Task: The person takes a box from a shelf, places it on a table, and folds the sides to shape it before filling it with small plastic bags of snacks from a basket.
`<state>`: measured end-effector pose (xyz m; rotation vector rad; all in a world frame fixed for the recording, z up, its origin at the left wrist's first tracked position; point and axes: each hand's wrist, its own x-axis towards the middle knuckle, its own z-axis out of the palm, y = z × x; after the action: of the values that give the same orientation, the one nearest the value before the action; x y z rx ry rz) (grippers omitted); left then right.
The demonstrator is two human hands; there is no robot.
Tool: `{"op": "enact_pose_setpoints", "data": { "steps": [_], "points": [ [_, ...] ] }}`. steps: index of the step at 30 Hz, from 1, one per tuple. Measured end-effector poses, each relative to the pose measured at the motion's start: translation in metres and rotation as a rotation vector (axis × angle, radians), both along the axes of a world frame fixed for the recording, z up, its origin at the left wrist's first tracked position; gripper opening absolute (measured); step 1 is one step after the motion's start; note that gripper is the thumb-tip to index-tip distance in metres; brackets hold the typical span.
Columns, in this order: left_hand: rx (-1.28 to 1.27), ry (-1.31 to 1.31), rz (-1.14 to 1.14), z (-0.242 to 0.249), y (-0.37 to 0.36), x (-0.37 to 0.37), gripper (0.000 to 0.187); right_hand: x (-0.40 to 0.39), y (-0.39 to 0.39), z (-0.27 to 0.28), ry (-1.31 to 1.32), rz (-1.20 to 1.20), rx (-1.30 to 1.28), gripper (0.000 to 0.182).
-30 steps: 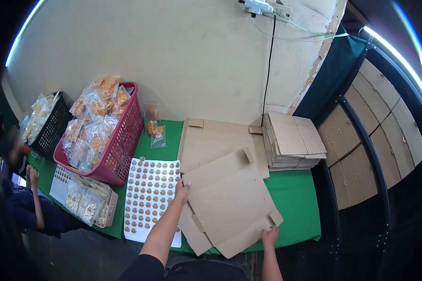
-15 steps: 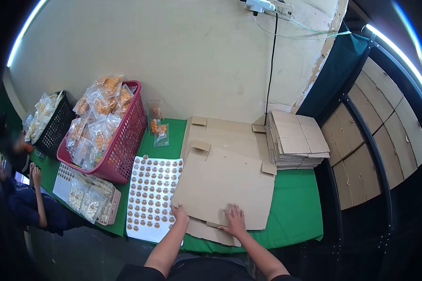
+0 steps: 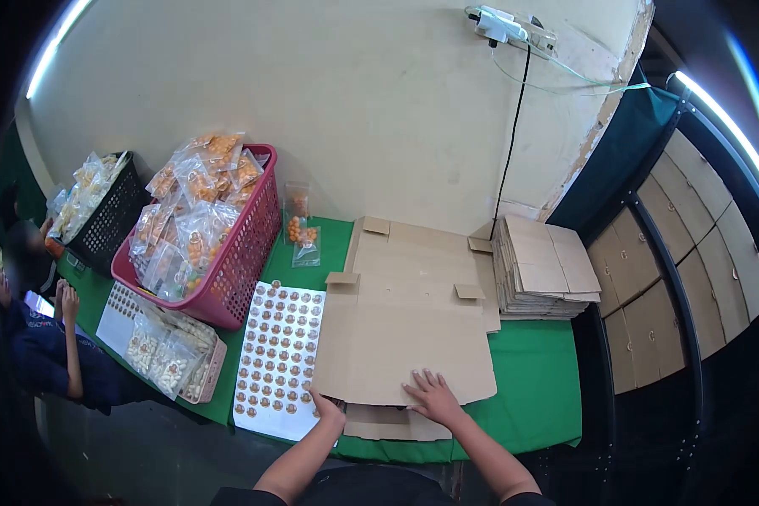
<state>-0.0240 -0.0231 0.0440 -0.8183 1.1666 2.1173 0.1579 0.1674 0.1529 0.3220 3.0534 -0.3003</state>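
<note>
An unfolded cardboard sheet (image 3: 401,346) lies over other flat cardboard (image 3: 422,244) on the green table. My left hand (image 3: 329,411) grips the front left corner of the upper sheet, its fingers partly hidden under the board. Flat on the same sheet, near its front edge, my right hand (image 3: 433,396) rests with fingers spread. Just left of the cardboard is a white sheet of round stickers (image 3: 280,350).
Folded cardboard (image 3: 535,261) is stacked at the right. A pink basket (image 3: 236,270) of snack packets, a black basket (image 3: 110,219) and a small pink tray (image 3: 207,375) stand left. Two packets (image 3: 304,236) lie near the wall. A person (image 3: 51,354) holds a phone at far left.
The upper cardboard sheet has turned and lies straighter, with more of the lower cardboard showing behind it. Both hands have shifted slightly with it. The camera view has moved a little.
</note>
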Motion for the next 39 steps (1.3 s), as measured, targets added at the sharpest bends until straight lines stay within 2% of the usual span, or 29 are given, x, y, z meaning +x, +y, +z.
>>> {"op": "enact_pose_setpoints", "data": {
  "steps": [2,6,7,8,10,12,14,17,20,23,25,26,28,29,31,35,39],
  "points": [
    [0.042,-0.149,0.061,0.047,0.008,0.002,0.060,-0.001,0.005,0.012,0.002,0.007,0.031,0.053],
    [0.013,-0.187,0.027,-0.034,0.002,-0.002,0.049,-0.006,0.023,0.056,0.129,-0.028,-0.017,0.047],
    [-0.039,-0.027,-0.081,-0.045,0.000,0.001,0.043,-0.009,0.030,0.081,0.186,-0.069,-0.050,0.040],
    [-0.092,0.135,-0.192,-0.050,-0.002,0.002,0.038,-0.014,0.038,0.104,0.244,-0.114,-0.085,0.034],
    [-0.068,0.061,-0.197,-0.043,-0.007,0.007,0.036,-0.024,0.061,0.140,0.332,-0.204,0.025,0.020],
    [-0.058,-0.016,-0.225,-0.022,-0.007,0.019,0.035,-0.040,0.085,0.175,0.489,-0.260,0.272,0.015],
    [-0.053,-0.014,-0.262,-0.021,-0.010,0.027,0.035,-0.061,0.112,0.197,0.667,-0.294,0.389,0.015],
    [-0.058,0.003,-0.274,-0.032,-0.014,0.039,0.034,-0.096,0.161,0.212,0.775,-0.308,0.380,0.017],
    [-0.082,0.003,-0.228,-0.026,-0.015,0.048,0.033,-0.123,0.197,0.218,0.836,-0.196,0.399,0.021],
    [-0.078,-0.031,-0.173,-0.016,-0.011,0.053,0.031,-0.150,0.234,0.214,0.757,-0.084,0.408,0.022],
    [-0.082,-0.005,-0.149,-0.018,-0.012,0.057,0.031,-0.170,0.266,0.202,0.557,-0.142,0.396,0.026],
    [-0.078,0.018,-0.141,-0.020,-0.012,0.057,0.030,-0.179,0.280,0.202,0.564,-0.130,0.383,0.026],
    [-0.089,0.055,-0.134,-0.017,-0.010,0.058,0.030,-0.198,0.298,0.217,0.729,-0.321,0.407,0.028],
    [-0.095,0.085,-0.146,-0.017,-0.009,0.061,0.030,-0.205,0.305,0.223,0.730,-0.310,0.393,0.028],
    [-0.134,0.071,-0.134,-0.020,-0.007,0.064,0.030,-0.218,0.314,0.235,0.900,-0.361,0.496,0.026],
    [-0.194,0.079,-0.146,-0.021,-0.008,0.071,0.027,-0.240,0.319,0.214,0.838,-0.404,0.479,0.030],
    [-0.223,0.085,-0.051,-0.011,-0.002,0.072,0.018,-0.245,0.310,0.178,0.720,-0.452,0.540,0.044]
  ]
}}
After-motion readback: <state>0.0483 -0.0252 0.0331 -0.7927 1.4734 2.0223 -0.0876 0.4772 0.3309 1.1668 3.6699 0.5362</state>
